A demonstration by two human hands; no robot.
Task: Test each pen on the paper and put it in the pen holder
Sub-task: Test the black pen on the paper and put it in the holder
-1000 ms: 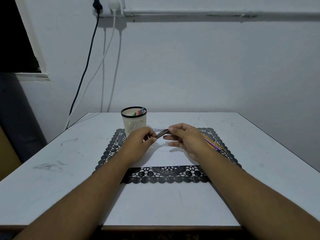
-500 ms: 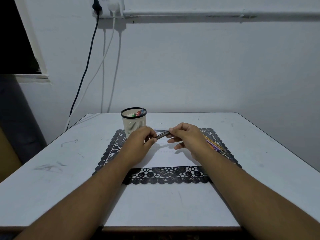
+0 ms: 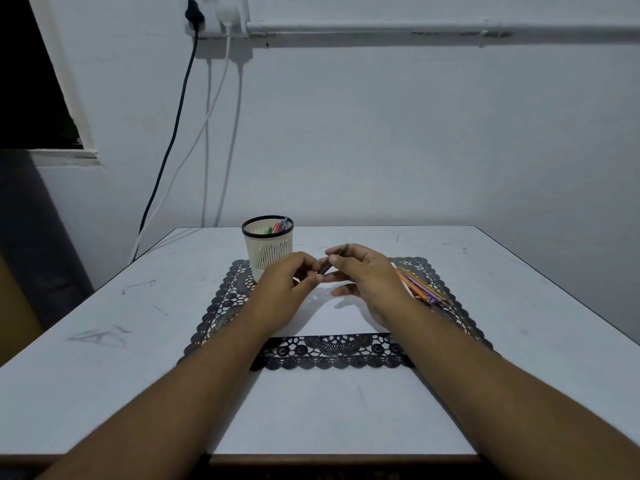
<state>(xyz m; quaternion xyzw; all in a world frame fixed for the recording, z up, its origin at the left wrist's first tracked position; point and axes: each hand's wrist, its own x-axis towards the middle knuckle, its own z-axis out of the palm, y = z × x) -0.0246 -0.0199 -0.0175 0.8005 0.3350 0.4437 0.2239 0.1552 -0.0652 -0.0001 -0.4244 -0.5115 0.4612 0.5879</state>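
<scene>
A dark pen (image 3: 327,263) is held above the white paper (image 3: 341,318) between both hands. My left hand (image 3: 289,282) pinches its near end with curled fingers. My right hand (image 3: 360,271) pinches the far part between thumb and fingers. The pen tilts up to the right. A cream pen holder (image 3: 267,249) with a black rim stands just behind my left hand, with several coloured pens inside. More coloured pens (image 3: 420,287) lie in a bunch to the right of my right hand.
A black lace mat (image 3: 332,353) lies under the paper on the white table (image 3: 104,341). Cables (image 3: 180,123) hang down the wall from a socket at the back left. The table's front edge is near my forearms.
Both hands have stayed together on the pen. The pen has tilted more steeply, its far end rising, and my right fingers have shifted along it.
</scene>
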